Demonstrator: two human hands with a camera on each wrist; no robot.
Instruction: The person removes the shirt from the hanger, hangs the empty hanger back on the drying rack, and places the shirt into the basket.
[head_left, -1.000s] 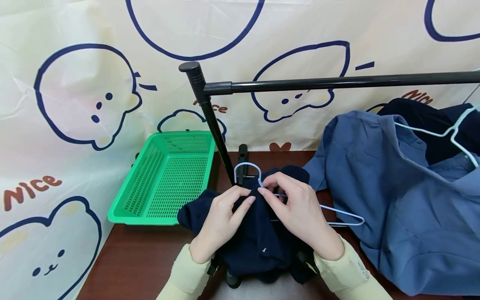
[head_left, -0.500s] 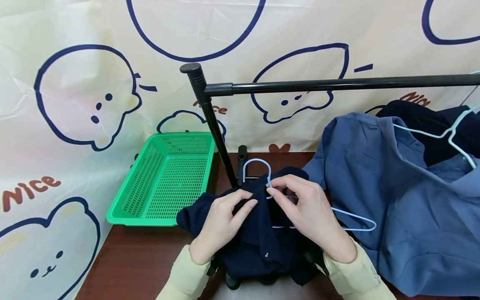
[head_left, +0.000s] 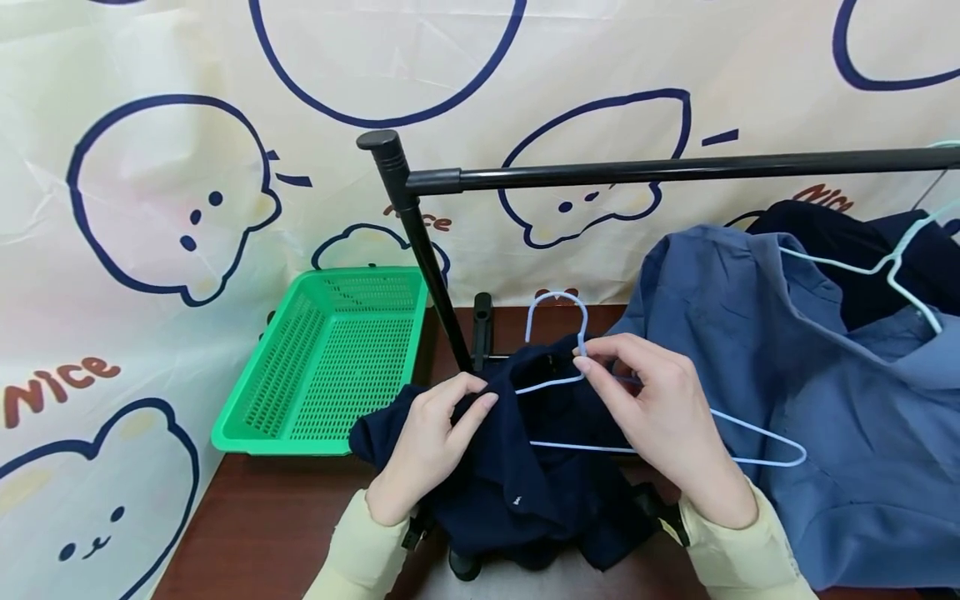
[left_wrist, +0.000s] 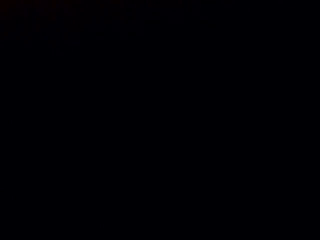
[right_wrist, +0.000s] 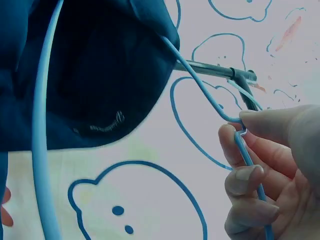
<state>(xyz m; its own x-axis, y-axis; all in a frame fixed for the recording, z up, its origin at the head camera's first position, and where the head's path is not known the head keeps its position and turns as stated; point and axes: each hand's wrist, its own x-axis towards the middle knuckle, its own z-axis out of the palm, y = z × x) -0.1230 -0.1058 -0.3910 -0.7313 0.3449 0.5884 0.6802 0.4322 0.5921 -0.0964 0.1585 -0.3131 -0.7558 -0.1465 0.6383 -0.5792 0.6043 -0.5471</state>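
In the head view a pale blue clothes hanger (head_left: 582, 447) sits partly inside a navy shirt (head_left: 480, 467) with a small white mark on its front. My right hand (head_left: 660, 408) pinches the hanger at the base of its hook. The right wrist view shows the thumb and fingers of that hand (right_wrist: 265, 165) closed on the wire. My left hand (head_left: 431, 437) pinches the shirt near its neck opening. One arm of the hanger goes in under the cloth, while the other end sticks out to the right. The left wrist view is black.
A black clothes rack (head_left: 600, 175) stands behind the hands. At right hangs a blue shirt (head_left: 720, 358) on a mint hanger (head_left: 892, 258), with dark clothing (head_left: 817, 225) behind it. A green basket (head_left: 408, 367) stands at left on the brown table (head_left: 247, 517).
My right hand has moved right with the hanger, and its hook now stands higher and further right. More of the wire shows at the neck opening. The left hand has barely moved.
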